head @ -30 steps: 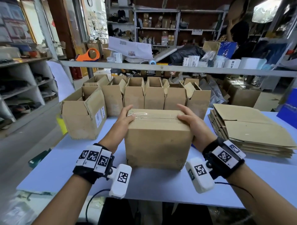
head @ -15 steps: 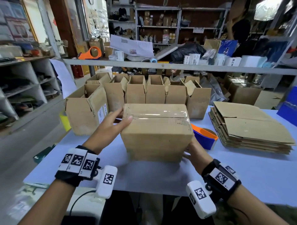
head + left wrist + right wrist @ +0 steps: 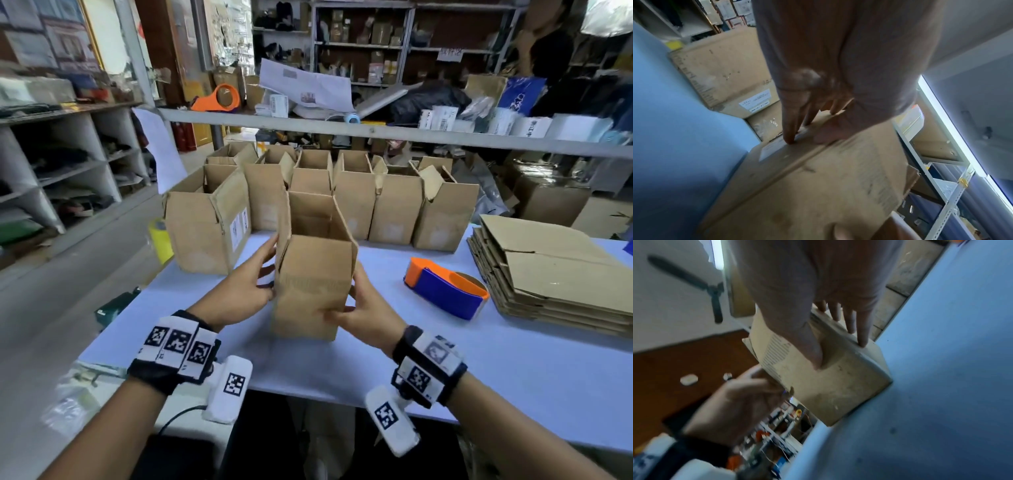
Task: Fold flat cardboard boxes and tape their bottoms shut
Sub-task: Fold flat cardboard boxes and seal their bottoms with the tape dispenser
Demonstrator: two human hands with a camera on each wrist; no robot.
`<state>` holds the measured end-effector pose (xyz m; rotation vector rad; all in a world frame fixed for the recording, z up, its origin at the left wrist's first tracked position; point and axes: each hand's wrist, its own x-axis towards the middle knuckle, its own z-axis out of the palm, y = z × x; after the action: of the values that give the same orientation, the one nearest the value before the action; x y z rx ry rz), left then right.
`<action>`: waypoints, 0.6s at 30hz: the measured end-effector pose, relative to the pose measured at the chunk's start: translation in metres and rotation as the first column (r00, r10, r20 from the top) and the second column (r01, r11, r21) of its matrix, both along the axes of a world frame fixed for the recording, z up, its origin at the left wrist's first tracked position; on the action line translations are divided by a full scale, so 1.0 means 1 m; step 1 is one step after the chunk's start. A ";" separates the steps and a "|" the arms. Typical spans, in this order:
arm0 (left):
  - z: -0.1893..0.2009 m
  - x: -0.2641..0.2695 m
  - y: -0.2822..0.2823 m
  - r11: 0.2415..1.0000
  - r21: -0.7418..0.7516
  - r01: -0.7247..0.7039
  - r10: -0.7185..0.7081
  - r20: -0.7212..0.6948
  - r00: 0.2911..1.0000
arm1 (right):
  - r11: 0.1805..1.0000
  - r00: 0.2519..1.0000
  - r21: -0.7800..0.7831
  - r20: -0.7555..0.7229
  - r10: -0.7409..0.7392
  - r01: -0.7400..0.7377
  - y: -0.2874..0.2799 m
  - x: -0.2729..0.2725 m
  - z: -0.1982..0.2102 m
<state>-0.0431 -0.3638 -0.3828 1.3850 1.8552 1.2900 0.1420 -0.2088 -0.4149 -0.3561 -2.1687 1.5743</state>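
A folded brown cardboard box (image 3: 313,284) stands upright between my hands over the blue table (image 3: 513,377), its top flaps open. My left hand (image 3: 246,287) presses its left side with straight, spread fingers (image 3: 791,129). My right hand (image 3: 363,311) grips the lower right corner, thumb on the near face and fingers along the right side (image 3: 862,337). In the wrist views the box (image 3: 818,186) (image 3: 828,386) is blurred. Its taped bottom is hidden. I cannot tell whether it touches the table.
An orange and blue tape dispenser (image 3: 445,287) lies right of the box. A stack of flat cardboard boxes (image 3: 555,270) sits at the far right. A row of folded open boxes (image 3: 356,198) lines the table's back, with a larger box (image 3: 205,226) at the left.
The box was lifted and turned over from taped bottom up to open top up. Both hands shifted from its top to its sides, uncovering the tape dispenser.
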 end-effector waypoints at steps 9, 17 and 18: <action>0.024 -0.018 -0.010 0.925 0.084 -0.371 0.314 -0.721 0.618 | 0.975 1.000 0.224 0.005 -0.015 0.013 -0.013 -0.086 0.008; 0.035 -0.054 0.018 0.846 0.116 -0.520 0.238 -0.956 0.174 | 0.976 0.990 0.205 0.103 -0.093 0.071 0.000 -0.140 0.011; 0.035 -0.057 0.021 0.845 0.115 -0.522 0.232 -0.959 0.165 | 0.976 0.988 0.203 0.113 -0.102 0.078 0.002 -0.144 0.010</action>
<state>-0.1005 -0.3431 -0.3474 1.7888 3.2418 0.1238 -0.0025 -0.2064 -0.4054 -0.4918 -2.3435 1.3050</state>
